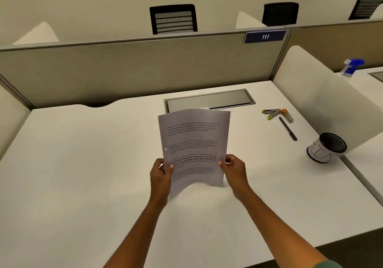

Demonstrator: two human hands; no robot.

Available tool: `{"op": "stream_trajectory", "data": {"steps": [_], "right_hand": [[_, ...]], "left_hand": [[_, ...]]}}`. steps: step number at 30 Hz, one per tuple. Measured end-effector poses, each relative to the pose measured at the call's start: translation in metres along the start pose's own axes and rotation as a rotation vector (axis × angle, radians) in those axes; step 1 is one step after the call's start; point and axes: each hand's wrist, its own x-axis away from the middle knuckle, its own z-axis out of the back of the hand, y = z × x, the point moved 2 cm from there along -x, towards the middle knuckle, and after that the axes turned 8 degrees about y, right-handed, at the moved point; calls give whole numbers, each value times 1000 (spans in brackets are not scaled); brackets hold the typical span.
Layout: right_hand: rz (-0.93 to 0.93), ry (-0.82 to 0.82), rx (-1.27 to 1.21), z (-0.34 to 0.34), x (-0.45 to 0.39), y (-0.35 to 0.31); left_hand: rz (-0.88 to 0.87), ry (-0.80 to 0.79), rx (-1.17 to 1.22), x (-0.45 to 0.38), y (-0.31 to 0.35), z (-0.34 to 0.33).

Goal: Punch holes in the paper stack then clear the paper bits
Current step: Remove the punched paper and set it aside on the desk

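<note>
Sign (265,37) reads "111"; paper stack (194,143) print blurred.

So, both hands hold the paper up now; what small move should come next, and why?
Probably lay the paper stack flat on the desk. The left hand and right hand both grip its lower edges, one hole already shows at its left margin, and clearing bits needs a free hand.
</note>
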Motion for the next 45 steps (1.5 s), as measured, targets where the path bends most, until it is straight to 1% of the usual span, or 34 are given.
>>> {"op": "stream_trajectory", "data": {"steps": [3, 6, 13, 17, 19, 22, 25, 28, 33, 37, 42, 45], "right_hand": [[41, -18, -91, 1, 3, -2], [57, -14, -127, 1, 7, -1], [58, -95, -34, 1, 17, 14], [59, -95, -39, -1, 18, 10], [63, -86, -33, -2, 18, 8], [95, -75, -60, 1, 17, 3], [145, -108, -84, 4, 17, 1], [150, -140, -50, 6, 17, 4], [218, -123, -28, 6, 15, -6], [217, -76, -6, 3, 13, -12], [222, -61, -72, 7, 9, -18], [216, -67, -91, 9, 7, -23]], "left_hand": [[-55, 43, 13, 7, 3, -1], [-98, 70, -16, 14, 2, 0], [-132, 98, -28, 30, -2, 2], [-108, 137, -20, 32, -4, -1], [-136, 155, -14, 33, -3, -1], [-178, 157, -16, 33, 2, 0], [-180, 158, -12, 34, 6, 3], [-191, 139, -10, 35, 7, 4], [-208, 167, -19, 34, 8, 1], [-181, 186, -44, 29, 8, -3], [-148, 170, 6, 21, 16, -3], [-163, 166, 1, 17, 23, -3]]}}
